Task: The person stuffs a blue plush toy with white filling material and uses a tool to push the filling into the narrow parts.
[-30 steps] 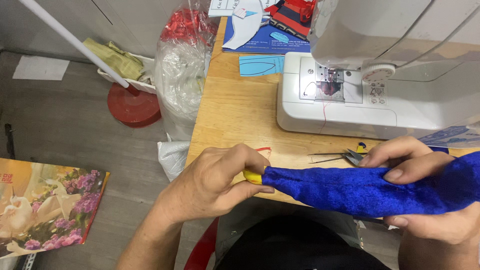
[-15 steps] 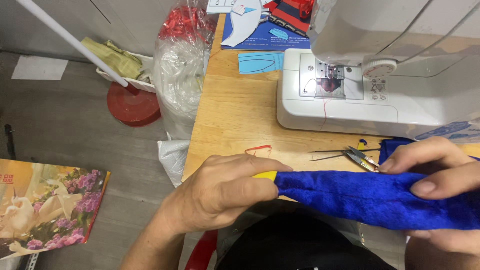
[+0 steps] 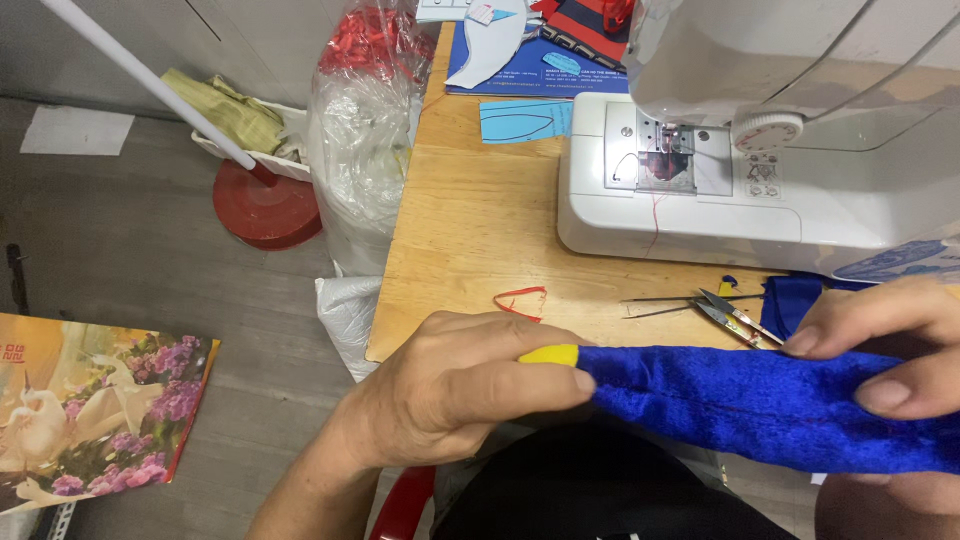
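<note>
A long tube of bright blue velvet fabric (image 3: pixel 760 405) lies across my lap at the front of the wooden table (image 3: pixel 470 220). My left hand (image 3: pixel 460 385) grips a yellow-handled tool (image 3: pixel 548 355) whose tip goes into the tube's left end. My right hand (image 3: pixel 890 345) pinches the fabric at the right, thumb and fingers closed on it. Small thread snips (image 3: pixel 730 312) lie on the table just behind the fabric.
A white sewing machine (image 3: pixel 720 190) stands at the back right of the table. A loop of red thread (image 3: pixel 522 300) lies near the front edge. Blue paper patterns (image 3: pixel 525 120) lie behind. A clear plastic bag (image 3: pixel 365 150), a red-based stand (image 3: pixel 265 205) and a flowered picture (image 3: pixel 90 410) are on the floor at left.
The fabric and both hands have dropped lower and nearer to me. My left hand has slid along the yellow tool at the tube's end; my right hand keeps its pinch.
</note>
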